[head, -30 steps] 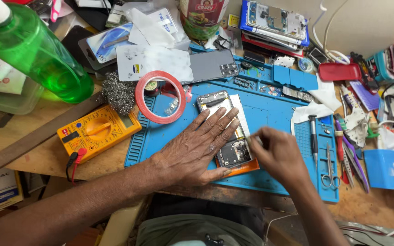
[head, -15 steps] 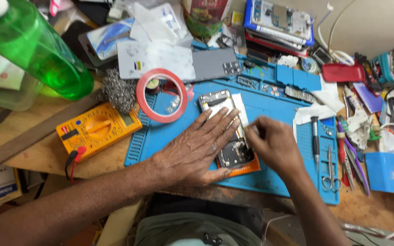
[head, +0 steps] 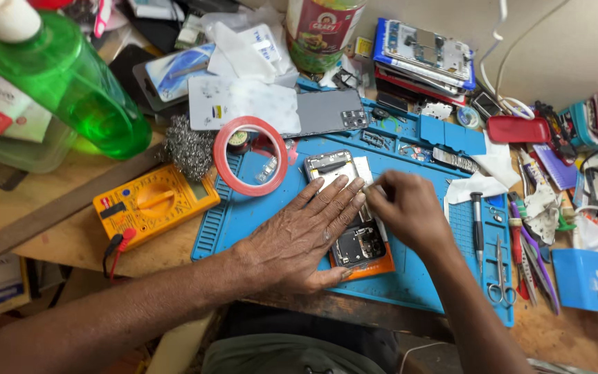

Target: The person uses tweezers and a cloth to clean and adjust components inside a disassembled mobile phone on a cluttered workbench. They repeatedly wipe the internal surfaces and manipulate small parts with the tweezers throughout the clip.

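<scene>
On the blue mat [head: 410,277], left hand [head: 299,239] flat, pinning the opened phone [head: 346,211]; right hand [head: 406,208] pinched at its edge, contents unclear — likely light, rigid, fragile, so grip by the frame.

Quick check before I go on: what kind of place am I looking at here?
Most likely a phone repair bench. The left hand presses down an opened phone on a blue work mat, with a yellow multimeter beside it and a stack of phone parts behind.

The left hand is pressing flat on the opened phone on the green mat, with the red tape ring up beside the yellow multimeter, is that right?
Not quite: the head view shows the mat is blue, not green. The left hand does lie flat on the opened phone, and the red tape ring sits beside the yellow multimeter.
</scene>
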